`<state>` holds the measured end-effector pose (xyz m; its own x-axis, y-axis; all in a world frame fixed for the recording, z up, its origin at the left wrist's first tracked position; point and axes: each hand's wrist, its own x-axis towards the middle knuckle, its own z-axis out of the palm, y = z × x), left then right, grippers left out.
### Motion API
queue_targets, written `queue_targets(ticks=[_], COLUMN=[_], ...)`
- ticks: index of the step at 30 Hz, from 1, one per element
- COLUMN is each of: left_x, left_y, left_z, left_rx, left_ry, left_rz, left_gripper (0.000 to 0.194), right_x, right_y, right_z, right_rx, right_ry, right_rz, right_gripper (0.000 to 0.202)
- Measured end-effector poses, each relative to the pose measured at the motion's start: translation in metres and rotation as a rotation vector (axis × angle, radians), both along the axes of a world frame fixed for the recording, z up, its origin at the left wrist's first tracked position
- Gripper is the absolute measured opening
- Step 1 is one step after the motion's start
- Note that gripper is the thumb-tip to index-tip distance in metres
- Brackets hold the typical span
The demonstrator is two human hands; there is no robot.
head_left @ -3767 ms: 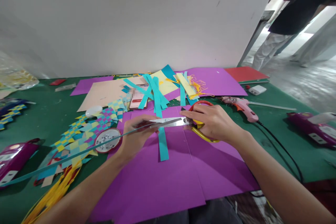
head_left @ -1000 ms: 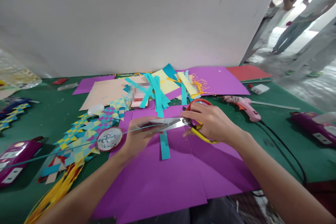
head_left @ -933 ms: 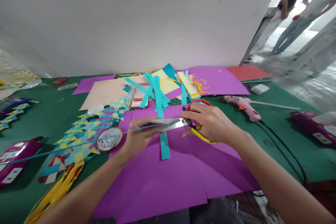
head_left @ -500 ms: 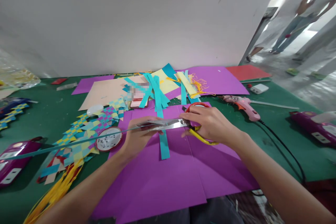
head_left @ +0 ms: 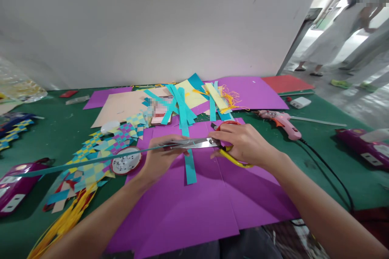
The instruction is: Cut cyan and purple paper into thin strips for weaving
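My right hand is closed round the red and yellow handles of a pair of scissors, blades pointing left. Between the fingers of my left hand is a long teal paper strip, seen nearly edge-on and stretching far out to the left. The blade tips reach the strip's end at my left fingers; whether they cut into it I cannot tell. Below both hands lie purple paper sheets, with another teal strip flat on top.
Woven paper pieces, yellow tassel threads and a seed-dotted white disc lie left. More teal strips and a phone sit behind. At right are a pink glue gun and a purple power strip. People stand beyond.
The far left end of the held teal strip has risen slightly and shifted right. Both hands and the scissors stay almost in place. People in the background have moved.
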<state>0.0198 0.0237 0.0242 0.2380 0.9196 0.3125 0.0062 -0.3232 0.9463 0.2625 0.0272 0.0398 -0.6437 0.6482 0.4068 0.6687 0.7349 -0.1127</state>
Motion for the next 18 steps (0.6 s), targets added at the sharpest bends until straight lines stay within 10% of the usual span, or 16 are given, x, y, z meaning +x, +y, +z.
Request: queue_targets(ticks=[18], left_x=[0.0026], left_y=[-0.0023], left_z=[-0.0032], left_rx=[-0.111], left_ry=[0.017], left_rz=[0.01], left_gripper=[0.006], right_x=[-0.0029], right_y=[-0.0002], right_z=[-0.0009], right_rx=[-0.099], right_ry=[0.168], right_rz=[-0.021], right_gripper=[0.039])
